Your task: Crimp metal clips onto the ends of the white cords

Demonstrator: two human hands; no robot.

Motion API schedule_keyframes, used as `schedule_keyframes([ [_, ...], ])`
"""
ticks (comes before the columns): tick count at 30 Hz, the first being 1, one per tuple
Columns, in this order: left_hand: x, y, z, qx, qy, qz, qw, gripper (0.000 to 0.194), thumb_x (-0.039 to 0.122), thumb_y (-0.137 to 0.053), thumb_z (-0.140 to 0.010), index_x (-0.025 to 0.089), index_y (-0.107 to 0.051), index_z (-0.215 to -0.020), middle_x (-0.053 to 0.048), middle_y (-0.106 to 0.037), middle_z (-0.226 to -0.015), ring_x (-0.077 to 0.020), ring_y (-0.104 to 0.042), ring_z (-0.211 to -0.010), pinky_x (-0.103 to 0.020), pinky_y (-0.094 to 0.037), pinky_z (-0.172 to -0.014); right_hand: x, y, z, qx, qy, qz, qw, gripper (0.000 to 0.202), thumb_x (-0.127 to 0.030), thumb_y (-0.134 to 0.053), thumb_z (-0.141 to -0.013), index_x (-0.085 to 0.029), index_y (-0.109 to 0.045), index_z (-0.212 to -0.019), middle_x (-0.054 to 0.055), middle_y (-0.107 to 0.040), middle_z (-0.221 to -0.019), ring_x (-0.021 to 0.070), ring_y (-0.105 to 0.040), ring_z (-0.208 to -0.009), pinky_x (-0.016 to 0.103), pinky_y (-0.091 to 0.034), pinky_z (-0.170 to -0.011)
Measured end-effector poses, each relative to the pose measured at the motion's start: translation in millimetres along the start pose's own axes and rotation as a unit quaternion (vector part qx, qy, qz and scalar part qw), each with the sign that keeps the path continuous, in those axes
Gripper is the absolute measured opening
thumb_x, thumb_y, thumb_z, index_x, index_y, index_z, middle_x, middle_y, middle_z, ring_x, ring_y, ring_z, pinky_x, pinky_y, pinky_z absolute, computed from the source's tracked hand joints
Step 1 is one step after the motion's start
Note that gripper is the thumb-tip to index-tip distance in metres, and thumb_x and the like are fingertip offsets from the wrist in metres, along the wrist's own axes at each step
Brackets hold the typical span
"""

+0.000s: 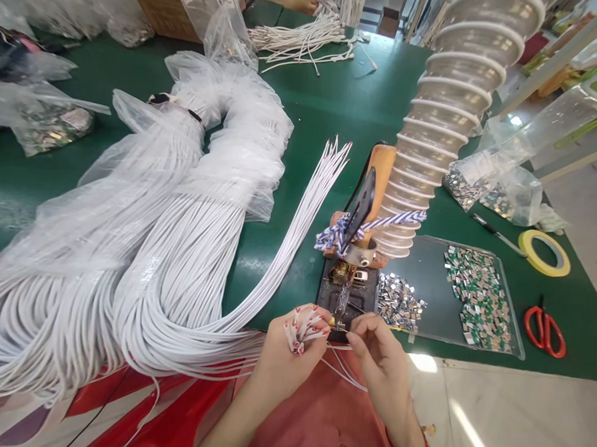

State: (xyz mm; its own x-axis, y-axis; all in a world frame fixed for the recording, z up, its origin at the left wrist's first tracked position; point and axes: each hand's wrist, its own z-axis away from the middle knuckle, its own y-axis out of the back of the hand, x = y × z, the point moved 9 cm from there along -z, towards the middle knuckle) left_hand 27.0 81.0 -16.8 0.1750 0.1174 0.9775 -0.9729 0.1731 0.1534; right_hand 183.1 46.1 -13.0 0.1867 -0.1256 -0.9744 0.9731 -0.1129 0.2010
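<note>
My left hand (pixel 292 346) is closed around a bunch of white cables (pixel 300 330), whose red-tipped ends stick out above the fingers. Its thumb and forefinger reach toward the soldering stand. My right hand (pixel 379 358) pinches at a small metal connector (pixel 340 327) in front of the black base (pixel 327 295); the exact grip is partly hidden. Over the base a soldering iron with an orange handle (pixel 379 181) points downward, tied with blue-and-white cord (pixel 332 233). Loose silver connectors (pixel 399 301) lie just right of the base.
A big bundle of white cables (pixel 186 264), partly wrapped in plastic, covers the left side. A clear ribbed hose (pixel 448 91) rises behind the iron. At right are a tray (pixel 437 257) of green-and-silver connectors, yellow tape (pixel 544 253) and red-handled scissors (pixel 546 330). Another person's hand (pixel 303 0) shows at the back.
</note>
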Motion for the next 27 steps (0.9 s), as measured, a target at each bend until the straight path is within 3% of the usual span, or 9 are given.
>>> schedule_keyframes([
  [3,2.7,-0.4,-1.2,0.002,-0.005,-0.006,1.000,0.013,0.011,-0.056,-0.074,0.021,-0.059,-0.066,-0.001,-0.071,-0.074,-0.0162,-0.068,-0.067,-0.023,-0.054,-0.065,-0.5,-3.8,0.0,-0.008,0.006,-0.041,0.999,0.021,-0.036,-0.063,-0.093,-0.022,-0.059,-0.078,0.006,-0.065,-0.090,0.0174,-0.063,-0.080,0.023,-0.052,-0.062],
  [7,3.2,-0.1,-2.5,0.012,-0.006,-0.005,1.000,0.015,0.010,-0.056,-0.074,0.021,-0.058,-0.064,-0.001,-0.072,-0.074,-0.0157,-0.068,-0.067,-0.022,-0.054,-0.063,1.0,-4.2,0.1,0.005,0.013,-0.069,0.998,0.015,-0.029,-0.066,-0.092,-0.022,-0.062,-0.079,0.007,-0.068,-0.095,0.0184,-0.066,-0.090,0.026,-0.055,-0.075],
  [18,4.9,3.0,1.9,0.033,-0.027,0.016,0.999,0.012,0.011,-0.058,-0.079,0.020,-0.061,-0.073,0.000,-0.069,-0.077,-0.0140,-0.065,-0.065,-0.021,-0.053,-0.062,-14.6,-5.0,-4.3,0.012,0.042,-0.083,0.996,0.013,-0.021,-0.067,-0.090,-0.021,-0.064,-0.078,0.006,-0.069,-0.092,0.0168,-0.067,-0.088,0.023,-0.056,-0.074],
  [27,15.0,3.3,7.0,0.022,-0.095,-0.027,0.995,0.019,0.007,-0.055,-0.087,0.021,-0.059,-0.075,0.002,-0.067,-0.084,-0.0106,-0.064,-0.070,-0.018,-0.051,-0.064,-15.5,-7.4,-5.2,0.022,0.071,-0.075,0.994,0.014,-0.012,-0.065,-0.089,-0.023,-0.063,-0.080,0.002,-0.066,-0.091,0.0143,-0.064,-0.086,0.021,-0.053,-0.074],
])
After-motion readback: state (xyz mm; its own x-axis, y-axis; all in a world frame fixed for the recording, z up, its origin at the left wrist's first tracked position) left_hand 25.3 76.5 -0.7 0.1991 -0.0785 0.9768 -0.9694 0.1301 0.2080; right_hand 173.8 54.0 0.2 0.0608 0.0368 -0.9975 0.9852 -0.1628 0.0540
